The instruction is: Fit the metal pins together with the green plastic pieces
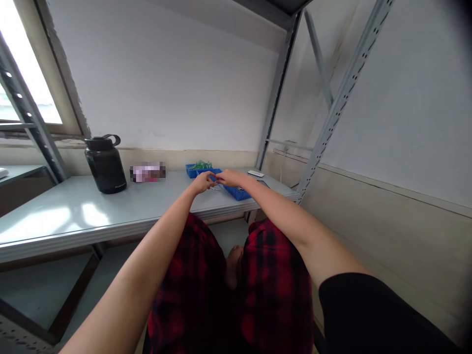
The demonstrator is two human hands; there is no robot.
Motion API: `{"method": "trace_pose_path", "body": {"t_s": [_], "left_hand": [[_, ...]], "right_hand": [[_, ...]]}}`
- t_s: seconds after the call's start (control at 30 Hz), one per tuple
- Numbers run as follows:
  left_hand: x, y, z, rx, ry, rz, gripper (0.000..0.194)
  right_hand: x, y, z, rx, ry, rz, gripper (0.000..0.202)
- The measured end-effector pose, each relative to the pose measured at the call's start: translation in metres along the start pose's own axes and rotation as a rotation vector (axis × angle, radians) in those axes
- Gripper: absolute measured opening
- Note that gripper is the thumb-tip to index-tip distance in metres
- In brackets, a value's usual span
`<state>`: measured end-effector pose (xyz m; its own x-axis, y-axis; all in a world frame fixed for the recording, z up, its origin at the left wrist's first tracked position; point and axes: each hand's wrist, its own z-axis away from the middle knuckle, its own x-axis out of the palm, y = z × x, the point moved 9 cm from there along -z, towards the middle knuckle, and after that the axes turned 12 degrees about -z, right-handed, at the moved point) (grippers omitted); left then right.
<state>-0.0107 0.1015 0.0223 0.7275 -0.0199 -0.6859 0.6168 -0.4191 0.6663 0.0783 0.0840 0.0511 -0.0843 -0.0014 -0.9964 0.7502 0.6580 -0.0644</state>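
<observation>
1. Worktop (66, 199): grey, runs across the view. Toward its left end, a black bottle (106, 169) stands upright, loop on the lid.
2. Right of the bottle: pixelated pink-and-white item (148, 172), well apart from both hands; identity unreadable.
3. Left blue tray (191, 172): near the worktop's wall side, beyond the left hand (201, 183). Green pieces (201, 165) are heaped in it, showing above the rim.
4. Left grip: fingers bent, spacing narrow, tips turned right. Cannot tell whether anything is pinched.
5. Thin item (215, 189): just below the meeting fingertips, on the person's side, between the two hands. Long axis appears roughly crosswise. Left hand looks slightly nearer; whether the item is held or lying cannot be told.
6. Right grip, on the right hand (229, 177): fingers bent, spacing narrow, tips turned left to meet the other hand's. Contents hidden.
7. Right blue tray (241, 194): beneath and beside the right hand and wrist, partly covered. Small contents show, too small to identify.
8. Farther right: white flat object (255, 173), lying behind the tray, apart from it.
</observation>
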Motion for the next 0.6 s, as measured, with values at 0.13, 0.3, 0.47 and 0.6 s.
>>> {"method": "trace_pose_path", "body": {"t_s": [0.13,0.3,0.47,0.6], "left_hand": [[-0.001,-0.004,0.000,-0.021,0.004,-0.001,0.036],[-0.002,-0.009,-0.001,-0.028,-0.008,-0.022,0.018],[-0.004,-0.010,-0.002,-0.025,-0.003,-0.062,0.009],[-0.004,-0.010,-0.002,-0.032,-0.002,-0.063,0.009]], "right_hand": [[0.001,0.004,0.000,0.023,-0.021,-0.011,0.030],[0.001,0.018,0.002,0.055,-0.029,-0.012,0.029],[0.001,0.036,0.007,0.135,-0.056,-0.028,0.028],[0.000,0.040,0.009,0.149,-0.055,-0.024,0.028]]}}
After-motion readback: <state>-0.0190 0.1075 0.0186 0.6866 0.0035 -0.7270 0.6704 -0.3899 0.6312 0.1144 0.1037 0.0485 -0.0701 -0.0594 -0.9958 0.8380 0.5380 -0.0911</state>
